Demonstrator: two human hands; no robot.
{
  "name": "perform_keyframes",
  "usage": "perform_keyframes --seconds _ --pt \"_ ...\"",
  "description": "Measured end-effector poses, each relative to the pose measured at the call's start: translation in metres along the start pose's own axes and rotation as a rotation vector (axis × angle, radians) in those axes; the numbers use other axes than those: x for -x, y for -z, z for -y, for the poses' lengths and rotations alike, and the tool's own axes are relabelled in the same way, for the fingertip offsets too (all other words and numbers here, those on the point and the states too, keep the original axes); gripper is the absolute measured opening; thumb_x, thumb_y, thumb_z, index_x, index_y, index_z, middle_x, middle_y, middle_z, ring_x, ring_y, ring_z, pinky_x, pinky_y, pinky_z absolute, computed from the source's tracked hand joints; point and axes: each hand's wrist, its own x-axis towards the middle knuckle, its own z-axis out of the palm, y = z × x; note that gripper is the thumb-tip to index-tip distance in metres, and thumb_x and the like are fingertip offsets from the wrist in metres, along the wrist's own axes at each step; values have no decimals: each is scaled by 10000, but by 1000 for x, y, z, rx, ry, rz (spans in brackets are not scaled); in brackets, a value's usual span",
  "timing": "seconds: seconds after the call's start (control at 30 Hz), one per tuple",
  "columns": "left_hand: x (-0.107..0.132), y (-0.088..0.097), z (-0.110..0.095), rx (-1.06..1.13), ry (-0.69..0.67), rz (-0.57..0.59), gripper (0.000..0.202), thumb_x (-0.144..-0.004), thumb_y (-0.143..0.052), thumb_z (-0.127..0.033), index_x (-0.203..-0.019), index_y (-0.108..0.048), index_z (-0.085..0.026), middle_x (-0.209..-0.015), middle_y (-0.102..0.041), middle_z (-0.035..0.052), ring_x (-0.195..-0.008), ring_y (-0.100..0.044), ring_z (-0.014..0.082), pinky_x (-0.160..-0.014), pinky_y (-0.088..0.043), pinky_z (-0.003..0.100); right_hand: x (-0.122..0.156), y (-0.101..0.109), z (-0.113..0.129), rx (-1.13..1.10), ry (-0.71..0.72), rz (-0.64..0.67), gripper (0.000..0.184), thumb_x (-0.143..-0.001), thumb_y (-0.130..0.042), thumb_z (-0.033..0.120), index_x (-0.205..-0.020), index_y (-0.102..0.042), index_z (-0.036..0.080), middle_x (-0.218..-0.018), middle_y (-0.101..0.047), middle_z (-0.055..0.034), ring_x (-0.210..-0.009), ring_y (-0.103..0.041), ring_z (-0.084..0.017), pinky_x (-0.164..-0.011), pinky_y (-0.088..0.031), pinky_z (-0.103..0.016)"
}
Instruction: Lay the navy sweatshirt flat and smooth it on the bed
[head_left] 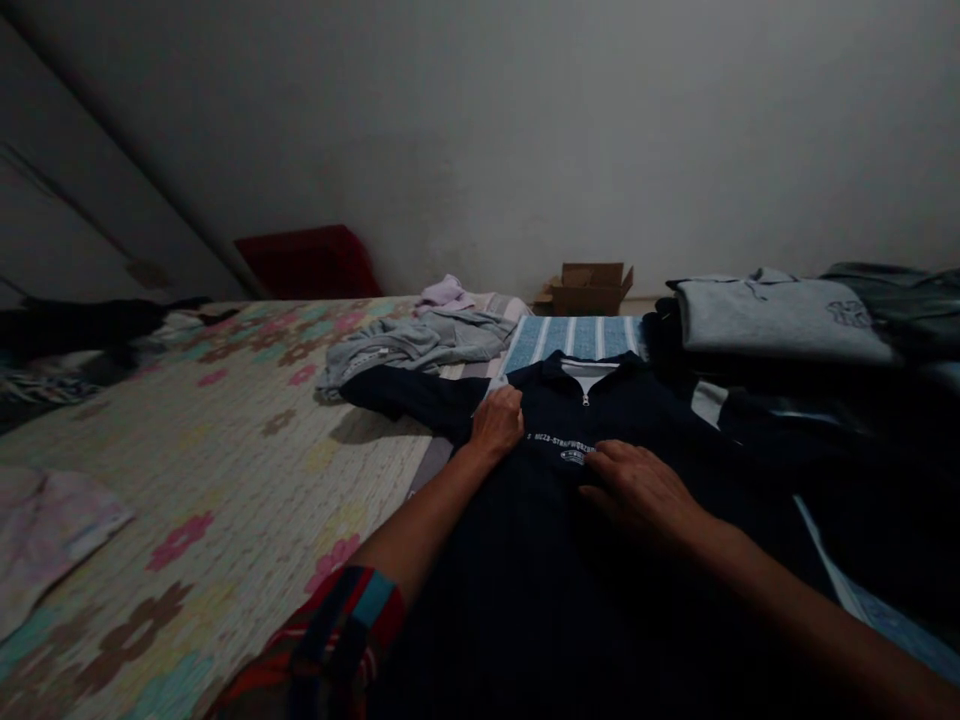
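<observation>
Close to the camera, at lower left, wearing a plaid sleeve [352, 620] that ends near the elbow. Holding both bare forearms forward over a navy zip-neck top [510, 570], spread front side up with its collar at the far end. Slanting the left arm up toward the middle, with the left grip [497, 422] curled closed on the cloth near the shoulder, just beside a pale patch [498, 381]. Angling the right arm in from the lower right, with the right grip [643, 485] loose and open, palm down, fingers stretched over the end of the white chest lettering [553, 441] (cannot tell whether pressing or just above).

At left, see a flowered bedspread [247, 450], with one navy sleeve laid out to a rumpled grey garment [427, 342]. Past the collar, see a blue striped cloth [574, 335] lying flat and, to its right, a folded grey sweatshirt [772, 320] on dark clothing. Farther back, notice an open cardboard box [592, 290] before the pale wall [480, 140] and, well to the left, something red [307, 262].
</observation>
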Motion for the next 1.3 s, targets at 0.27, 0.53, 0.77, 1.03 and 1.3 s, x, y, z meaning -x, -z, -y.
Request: perform_keyframes --seconds 0.27,0.53,0.77,1.03,1.3 --pt "-56 7 29 -43 48 99 257 -822 -543 -238 -1047 -627 -147 -1100 -645 141 -1066 -580 284 -903 -445 392 -62 -22 35 -63 106 -6 196 -900 -560 303 -1025 -585 155 -1102 -591 -117 -1079 -526 -262 -879 -439 -398" --pt "-93 15 59 15 110 191 257 -698 -658 -307 -922 -695 -189 -1034 -685 100 -1025 -602 276 -826 -451 319 -73 -51 30 -92 109 -6 348 -878 -601 358 -1156 -562 152 -1297 -505 -157 -1245 -416 -309 -984 -379 -460" --pt "-110 12 78 209 54 290 192 -579 -730 -315 -669 -645 -169 -626 -601 -4 -697 -580 183 -563 -388 234 -96 -51 31 -120 109 -11 432 -878 -568 446 -1198 -546 157 -1358 -458 -153 -1280 -372 -310 -1024 -329 -457" --pt "-108 13 86 352 36 286 170 -591 -690 -235 -545 -540 -169 -472 -441 -58 -501 -442 115 -463 -298 227 -109 -68 31 -153 81 39 586 -902 -492 506 -1349 -446 130 -1449 -361 -184 -1358 -265 -328 -1094 -206 -492" --pt "-84 26 80 180 77 67 125 -669 -677 -205 -778 -632 -164 -809 -646 53 -841 -603 227 -690 -421 276 -109 -68 32 -166 78 35 572 -893 -502 492 -1334 -468 129 -1454 -361 -184 -1360 -268 -317 -1095 -206 -487"
